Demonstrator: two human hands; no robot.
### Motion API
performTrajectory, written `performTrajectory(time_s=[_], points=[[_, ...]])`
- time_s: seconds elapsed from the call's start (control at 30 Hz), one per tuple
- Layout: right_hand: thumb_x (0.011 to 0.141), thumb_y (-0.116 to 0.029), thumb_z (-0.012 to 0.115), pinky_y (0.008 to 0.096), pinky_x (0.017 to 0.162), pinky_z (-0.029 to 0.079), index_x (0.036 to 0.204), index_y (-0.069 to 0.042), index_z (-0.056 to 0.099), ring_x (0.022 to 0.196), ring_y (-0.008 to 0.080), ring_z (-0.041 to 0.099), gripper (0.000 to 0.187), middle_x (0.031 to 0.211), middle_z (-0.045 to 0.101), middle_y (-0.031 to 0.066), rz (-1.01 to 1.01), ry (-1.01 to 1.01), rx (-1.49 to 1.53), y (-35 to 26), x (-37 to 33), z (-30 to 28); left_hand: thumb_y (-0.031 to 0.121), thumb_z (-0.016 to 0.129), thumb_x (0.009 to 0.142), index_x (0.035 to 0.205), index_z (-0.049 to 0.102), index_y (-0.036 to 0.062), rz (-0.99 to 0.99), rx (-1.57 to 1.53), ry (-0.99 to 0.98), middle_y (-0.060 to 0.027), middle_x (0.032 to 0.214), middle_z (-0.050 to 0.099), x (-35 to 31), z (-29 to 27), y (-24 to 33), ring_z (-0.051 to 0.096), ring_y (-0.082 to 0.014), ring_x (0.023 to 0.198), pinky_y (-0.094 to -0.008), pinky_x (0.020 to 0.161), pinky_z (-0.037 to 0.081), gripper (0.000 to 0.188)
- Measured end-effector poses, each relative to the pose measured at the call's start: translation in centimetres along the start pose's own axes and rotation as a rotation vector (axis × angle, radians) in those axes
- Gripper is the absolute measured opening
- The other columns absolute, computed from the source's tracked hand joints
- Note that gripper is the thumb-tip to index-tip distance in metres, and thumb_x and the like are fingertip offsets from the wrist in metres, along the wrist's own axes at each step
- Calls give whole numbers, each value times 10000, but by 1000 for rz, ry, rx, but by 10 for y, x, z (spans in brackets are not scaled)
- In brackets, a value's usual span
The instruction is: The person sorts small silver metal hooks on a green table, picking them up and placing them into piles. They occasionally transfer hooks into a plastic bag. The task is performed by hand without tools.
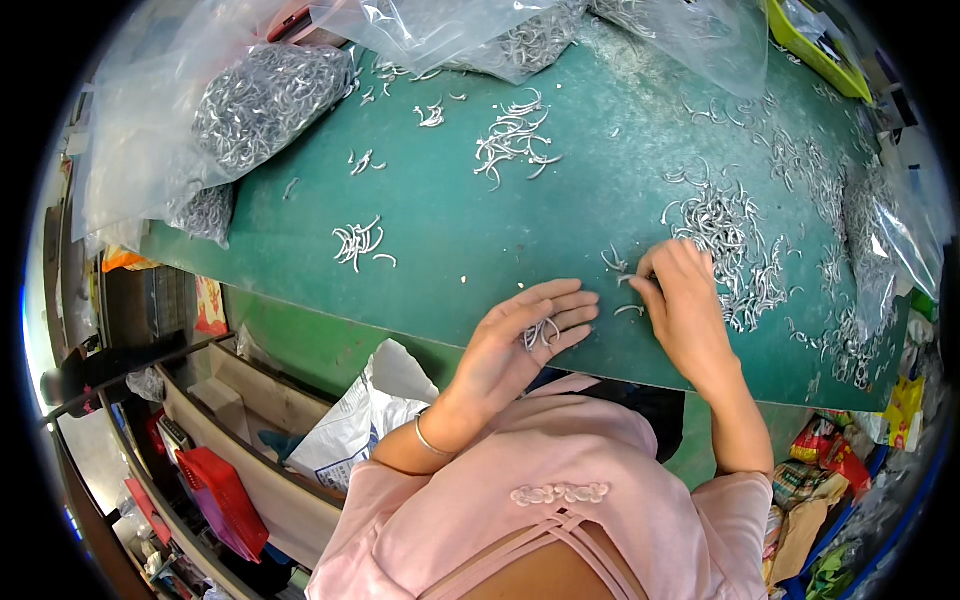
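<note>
Pink fabric top with a knotted frog closure fills the lower centre, closest to the lens; both forearms rise from it toward the counter. Thin silver bangle sits on the left wrist.

Left hand: palm up, fingers loosely spread and uncurled, resting at the near edge of the green-topped counter. Several small curved silver metal hooks lie cupped across its fingers.

Right hand: palm down on the counter, just beside the left one, fingertips pinched together on one hook from a few loose hooks lying directly under and in front of them.

Just right of the right hand, touching its knuckles: large spread heap of the same hooks, trailing toward the counter's right edge.

Mid counter: small separate cluster of hooks to the left, well apart from both hands; another cluster further back, centre.

Far edge: clear plastic bags packed with hooks at left; more clear bags along the back. Yellow-green tray at far right corner.

Below the counter, left: white woven sack, red flat item, cardboard boxes.
</note>
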State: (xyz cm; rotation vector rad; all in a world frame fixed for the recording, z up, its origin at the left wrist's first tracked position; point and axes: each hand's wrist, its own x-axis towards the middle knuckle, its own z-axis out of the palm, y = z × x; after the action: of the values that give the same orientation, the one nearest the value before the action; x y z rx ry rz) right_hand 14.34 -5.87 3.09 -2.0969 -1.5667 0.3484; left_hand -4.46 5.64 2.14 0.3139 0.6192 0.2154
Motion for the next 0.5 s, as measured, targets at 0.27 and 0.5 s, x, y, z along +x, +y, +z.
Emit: performTrajectory(time_s=[0.27,0.5], points=[[817,-30,685,423,822,454,995,-1,597,926,346,561,201,944,593,147,9,147,240,-4,4,-6,164,453,1034,1236,545,-39,-125,-170,-212,-30,801,536,4,-13,-7,522,-126,748,-261,664,468,300],[774,-32,719,429,863,429,997,-12,612,976,337,535,248,1041,570,125,-34,101,17,4,1,0,143,470,1030,1227,554,-31,-122,-50,-109,-23,796,492,-1,-9,1,461,-105,694,-241,589,412,276]])
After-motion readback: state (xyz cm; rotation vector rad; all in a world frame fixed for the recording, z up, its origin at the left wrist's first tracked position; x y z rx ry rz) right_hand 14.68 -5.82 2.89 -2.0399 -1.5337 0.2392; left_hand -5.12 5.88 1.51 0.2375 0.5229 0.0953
